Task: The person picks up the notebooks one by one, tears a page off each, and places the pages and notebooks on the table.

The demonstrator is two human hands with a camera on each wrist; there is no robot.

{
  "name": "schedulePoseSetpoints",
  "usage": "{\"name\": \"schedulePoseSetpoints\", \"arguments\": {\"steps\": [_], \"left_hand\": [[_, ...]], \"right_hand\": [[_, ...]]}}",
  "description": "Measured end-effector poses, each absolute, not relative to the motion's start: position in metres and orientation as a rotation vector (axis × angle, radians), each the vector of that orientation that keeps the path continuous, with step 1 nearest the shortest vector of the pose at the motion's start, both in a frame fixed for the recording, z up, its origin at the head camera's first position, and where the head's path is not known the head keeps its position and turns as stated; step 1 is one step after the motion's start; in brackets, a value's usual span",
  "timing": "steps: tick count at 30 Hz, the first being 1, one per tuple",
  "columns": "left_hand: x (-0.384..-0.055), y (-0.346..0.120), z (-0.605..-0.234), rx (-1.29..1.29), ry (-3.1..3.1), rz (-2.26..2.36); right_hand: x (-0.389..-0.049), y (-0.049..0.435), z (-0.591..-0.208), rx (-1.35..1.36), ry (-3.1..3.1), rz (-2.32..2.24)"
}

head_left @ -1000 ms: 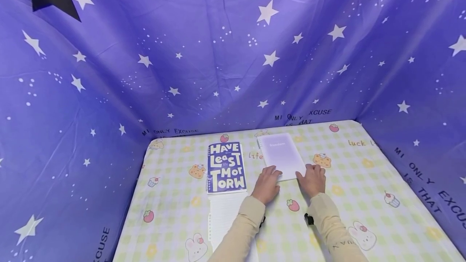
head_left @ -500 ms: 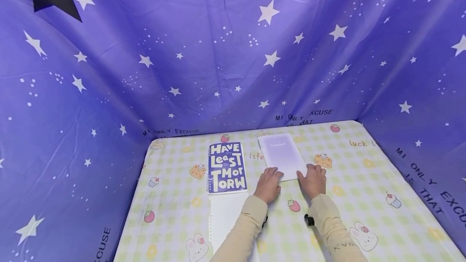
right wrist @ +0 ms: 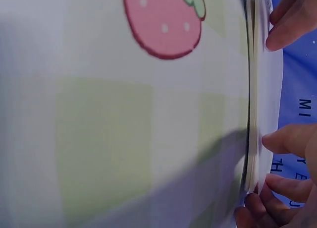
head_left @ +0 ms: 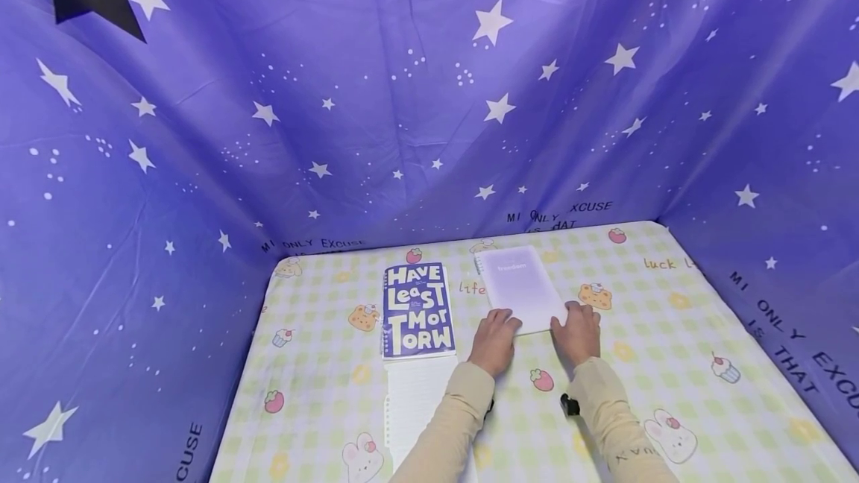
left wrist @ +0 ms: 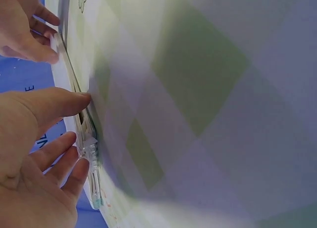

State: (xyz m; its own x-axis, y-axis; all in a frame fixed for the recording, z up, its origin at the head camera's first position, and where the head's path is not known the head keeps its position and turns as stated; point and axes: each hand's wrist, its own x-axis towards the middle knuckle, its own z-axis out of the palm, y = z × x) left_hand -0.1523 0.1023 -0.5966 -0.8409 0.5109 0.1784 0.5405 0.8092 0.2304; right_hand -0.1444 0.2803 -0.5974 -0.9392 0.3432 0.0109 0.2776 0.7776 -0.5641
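A lilac notebook (head_left: 517, 285) with "freedom" on its cover lies flat and closed, its ring binding on the left. My left hand (head_left: 495, 340) grips its near left corner; the left wrist view shows the thumb (left wrist: 67, 101) at the near edge and the other fingers by the rings. At the near right corner, my right hand (head_left: 579, 334) holds the notebook, with the thumb (right wrist: 290, 140) against the cover's near edge and fingers around the right side. Left of it lies a blue spiral notebook (head_left: 417, 311) with large white lettering.
Loose lined sheets (head_left: 416, 397) with punched holes lie below the blue notebook, partly hidden by my left sleeve (head_left: 446, 423). A checked cloth (head_left: 322, 408) covers the table. Purple starry curtains (head_left: 376, 95) stand around its back and sides.
Both hands stay at the lilac notebook's near corners. The right thumb has shifted slightly to the right. The notebooks and sheets keep their places.
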Motion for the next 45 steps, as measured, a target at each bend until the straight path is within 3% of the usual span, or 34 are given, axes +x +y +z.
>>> {"name": "schedulePoseSetpoints", "arguments": {"steps": [20,45], "left_hand": [[-0.155,0.102,-0.594,-0.847,-2.894,-0.415],[-0.156,0.107,-0.593,-0.701,-2.818,-0.615]], "right_hand": [[-0.151,0.285,-0.592,-0.557,-2.589,1.301],[-0.156,0.272,-0.564,-0.537,-2.527,1.394]]}}
